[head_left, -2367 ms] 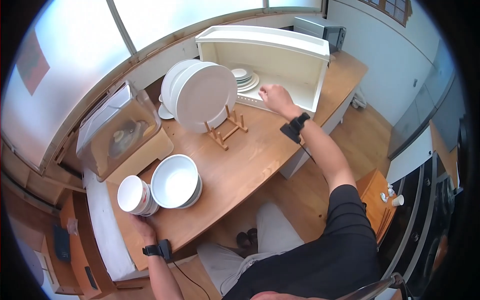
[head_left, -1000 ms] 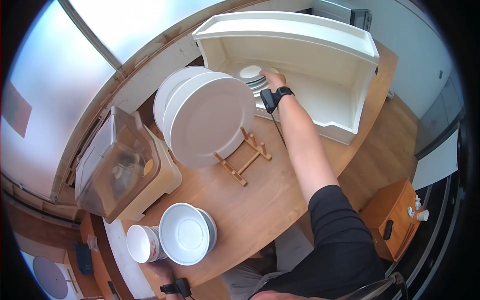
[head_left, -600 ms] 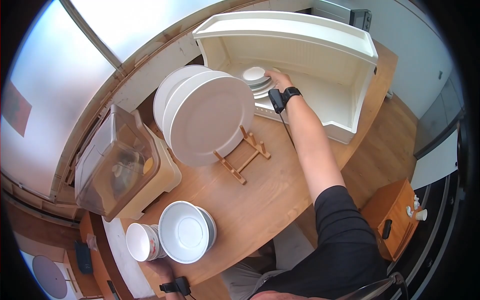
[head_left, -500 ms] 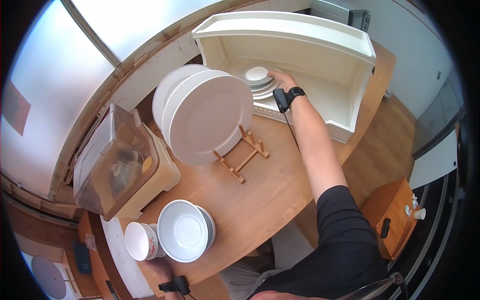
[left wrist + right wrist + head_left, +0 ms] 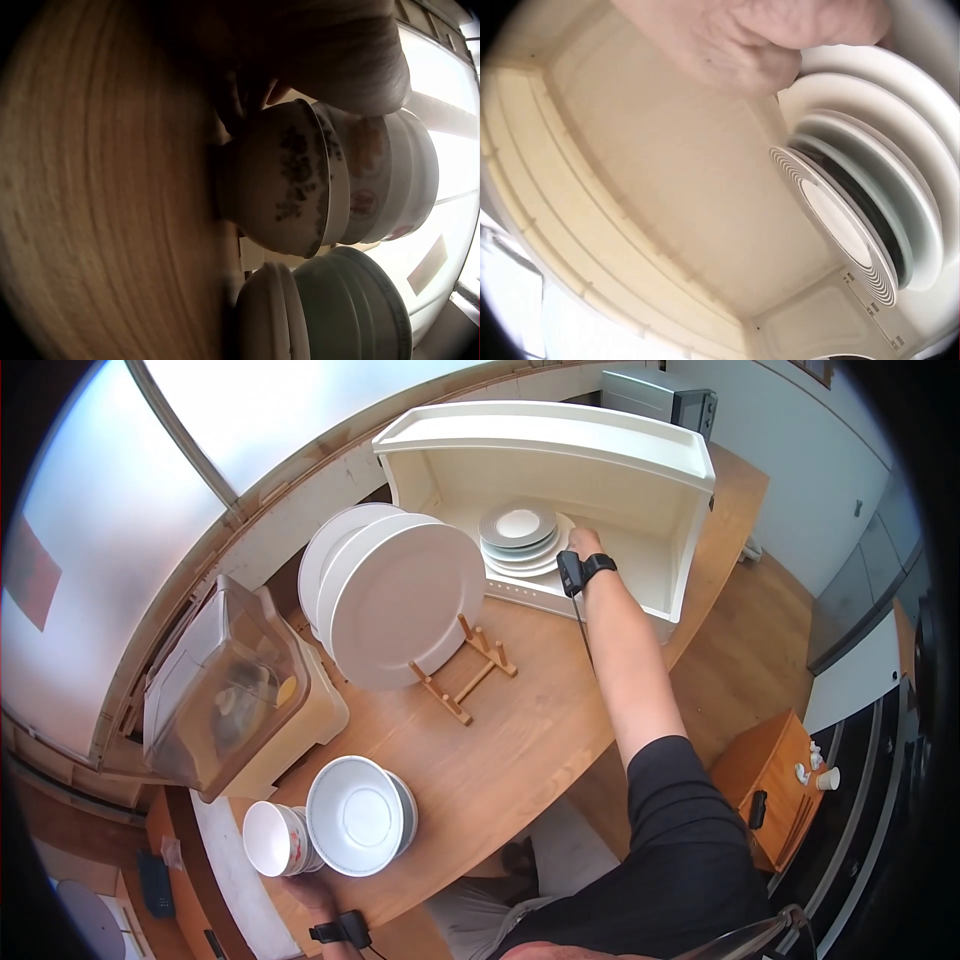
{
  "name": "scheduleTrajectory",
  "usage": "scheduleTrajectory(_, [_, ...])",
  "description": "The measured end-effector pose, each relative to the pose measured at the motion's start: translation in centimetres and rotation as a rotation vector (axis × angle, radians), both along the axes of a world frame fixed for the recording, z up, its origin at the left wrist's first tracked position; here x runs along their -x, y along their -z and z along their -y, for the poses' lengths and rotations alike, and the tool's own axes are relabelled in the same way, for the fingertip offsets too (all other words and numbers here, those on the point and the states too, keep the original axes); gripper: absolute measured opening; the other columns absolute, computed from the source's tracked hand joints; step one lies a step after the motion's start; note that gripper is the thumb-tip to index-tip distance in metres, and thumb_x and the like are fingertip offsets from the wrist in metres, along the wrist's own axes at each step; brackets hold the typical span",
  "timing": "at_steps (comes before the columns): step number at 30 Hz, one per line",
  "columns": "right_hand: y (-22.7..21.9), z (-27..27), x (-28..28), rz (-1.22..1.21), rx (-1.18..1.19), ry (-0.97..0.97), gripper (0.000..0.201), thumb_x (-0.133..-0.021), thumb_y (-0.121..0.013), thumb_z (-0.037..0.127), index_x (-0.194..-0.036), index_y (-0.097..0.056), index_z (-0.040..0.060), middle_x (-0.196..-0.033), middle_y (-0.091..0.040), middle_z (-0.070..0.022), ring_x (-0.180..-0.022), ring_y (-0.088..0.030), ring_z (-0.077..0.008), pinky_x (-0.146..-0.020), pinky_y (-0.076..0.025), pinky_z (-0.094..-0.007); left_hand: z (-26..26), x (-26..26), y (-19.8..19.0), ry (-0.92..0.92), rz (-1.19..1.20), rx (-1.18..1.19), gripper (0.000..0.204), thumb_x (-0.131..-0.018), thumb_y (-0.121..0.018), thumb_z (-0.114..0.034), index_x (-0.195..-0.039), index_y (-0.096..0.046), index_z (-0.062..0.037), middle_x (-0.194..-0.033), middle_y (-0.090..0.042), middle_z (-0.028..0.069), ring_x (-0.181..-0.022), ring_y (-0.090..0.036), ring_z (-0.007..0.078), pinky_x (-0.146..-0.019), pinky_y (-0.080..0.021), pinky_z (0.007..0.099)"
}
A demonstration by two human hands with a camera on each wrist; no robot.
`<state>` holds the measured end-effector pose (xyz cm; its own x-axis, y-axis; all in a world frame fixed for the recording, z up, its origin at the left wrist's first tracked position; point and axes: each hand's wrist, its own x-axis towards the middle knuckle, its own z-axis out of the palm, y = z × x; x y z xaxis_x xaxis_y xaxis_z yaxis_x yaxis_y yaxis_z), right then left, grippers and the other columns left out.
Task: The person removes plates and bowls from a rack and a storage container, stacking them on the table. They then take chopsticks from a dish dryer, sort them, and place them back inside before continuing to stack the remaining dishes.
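My left hand [image 5: 312,895] is curled against the near side of a stack of small patterned bowls [image 5: 268,838]. The left wrist view shows fingers reaching around the lowest bowl [image 5: 277,180], by the tabletop. My right hand [image 5: 585,543] is inside the cream cabinet, at the right edge of a stack of plates [image 5: 520,528]. In the right wrist view the hand [image 5: 750,45] grips the rim of the larger lower plates [image 5: 870,97], its fingertips hidden. A smaller plate with a ringed rim [image 5: 836,225] tops that stack.
Large plates [image 5: 405,600] stand upright in a wooden rack [image 5: 465,680] in front of the cabinet [image 5: 640,500]. Large bowls [image 5: 360,815] are stacked beside the small ones. A clear-lidded bin [image 5: 235,690] stands at the table's left, and an oven [image 5: 655,405] behind the cabinet.
My right hand has reached into the cabinet, and the plate stack has shifted right from behind the large plates. The hand has moved from the upper plates to the lower right rim. The left hand stays at the bowls.
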<state>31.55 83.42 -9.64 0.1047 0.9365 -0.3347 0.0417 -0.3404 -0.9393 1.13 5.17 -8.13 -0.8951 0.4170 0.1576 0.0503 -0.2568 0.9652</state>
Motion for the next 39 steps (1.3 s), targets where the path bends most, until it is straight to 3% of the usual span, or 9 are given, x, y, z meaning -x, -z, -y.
scheduleTrajectory(7, [1.8,-0.6,0.8,0.233,-0.053,-0.018,0.027,-0.091,-0.045,0.005,-0.094,-0.067,-0.0102,-0.085,-0.07,-0.0247,-0.072,-0.071,-0.0333,-0.063,-0.054,-0.0441,0.6,0.9,0.9,0.035,-0.024,0.011,0.067,-0.104,-0.028,-0.054,-0.149,-0.032,-0.0049,-0.148,-0.044,0.0138,-0.136,-0.044,0.0284,-0.115,-0.034,0.0453])
scheduleTrajectory(11, [4.4,-2.5,0.2,-0.071,-0.055,0.164,0.036,-0.097,-0.045,0.02,-0.098,-0.065,-0.01,-0.077,-0.065,-0.0178,-0.057,-0.063,-0.0263,-0.051,-0.048,-0.0422,-0.1,0.3,-0.1,0.109,-0.026,-0.05,0.066,-0.104,-0.028,-0.053,-0.148,-0.034,-0.0047,-0.148,-0.044,0.0141,-0.136,-0.044,0.0285,-0.115,-0.034,0.0452])
scheduleTrajectory(13, [5.8,-3.0,-0.2,0.199,-0.212,0.036,0.032,-0.095,-0.045,0.015,-0.101,-0.065,-0.0104,-0.086,-0.068,-0.023,-0.074,-0.069,-0.0308,-0.06,-0.053,-0.0439,0.1,0.8,0.6,0.08,-0.009,-0.072,0.066,-0.105,-0.028,-0.053,-0.148,-0.035,-0.0044,-0.148,-0.044,0.0141,-0.136,-0.044,0.0283,-0.114,-0.034,0.045])
scheduleTrajectory(15, [3.8,-0.8,-0.5,0.149,-0.195,0.054,0.03,-0.093,-0.046,0.012,-0.102,-0.064,-0.0104,-0.089,-0.069,-0.0256,-0.079,-0.071,-0.0331,-0.064,-0.054,-0.0447,0.4,1.3,1.3,0.047,-0.026,-0.055,0.065,-0.105,-0.027,-0.053,-0.148,-0.036,-0.0041,-0.149,-0.044,0.0138,-0.135,-0.044,0.028,-0.114,-0.034,0.0447])
scheduleTrajectory(17, [-3.1,5.4,-1.3,-0.225,0.002,0.218,0.029,-0.093,-0.048,0.013,-0.101,-0.064,-0.01,-0.087,-0.067,-0.0255,-0.074,-0.069,-0.0333,-0.062,-0.054,-0.0446,0.7,1.4,1.5,0.012,-0.081,0.005,0.065,-0.105,-0.027,-0.053,-0.147,-0.037,-0.0039,-0.148,-0.044,0.0132,-0.135,-0.044,0.0276,-0.114,-0.034,0.0444])
scheduleTrajectory(20, [-3.9,5.8,-2.4,-0.15,-0.046,0.172,0.027,-0.093,-0.048,0.014,-0.096,-0.064,-0.008,-0.08,-0.065,-0.0206,-0.067,-0.065,-0.0308,-0.057,-0.051,-0.0443,0.2,0.5,0.4,0.084,-0.076,-0.023,0.063,-0.106,-0.027,-0.052,-0.147,-0.037,-0.005,-0.148,-0.045,0.0121,-0.135,-0.044,0.027,-0.113,-0.034,0.0444])
scheduleTrajectory(26, [-4.3,5.0,-2.5,-0.544,-0.082,0.285,0.024,-0.094,-0.049,0.015,-0.1,-0.063,-0.0038,-0.079,-0.06,-0.0123,-0.06,-0.059,-0.0241,-0.049,-0.045,-0.0419,0.4,1.2,1.3,0.016,-0.175,0.026,0.06,-0.107,-0.029,-0.047,-0.146,-0.039,-0.0029,-0.146,-0.045,0.0114,-0.134,-0.043,0.025,-0.114,-0.032,0.0436])
scheduleTrajectory(33, [-7.1,6.7,-5.0,-0.204,-0.053,0.165,0.018,-0.093,-0.052,0.015,-0.093,-0.062,0.0002,-0.07,-0.056,-0.0075,-0.048,-0.05,-0.0185,-0.04,-0.035,-0.037,0.4,1.5,1.5,0.003,-0.158,0.021,0.057,-0.108,-0.029,-0.044,-0.148,-0.036,-0.004,-0.149,-0.042,0.0106,-0.136,-0.042,0.0237,-0.115,-0.031,0.0428])
scheduleTrajectory(39, [-8.7,8.2,-6.8,-0.228,-0.061,0.184,0.018,-0.092,-0.05,0.013,-0.081,-0.06,0.0034,-0.061,-0.048,-0.0052,-0.04,-0.04,-0.0138,-0.036,-0.028,-0.0343,0.5,2.4,2.4,0.027,-0.173,0.027,0.059,-0.107,-0.03,-0.048,-0.148,-0.037,-0.0064,-0.148,-0.044,0.0099,-0.135,-0.044,0.0231,-0.112,-0.035,0.0409])
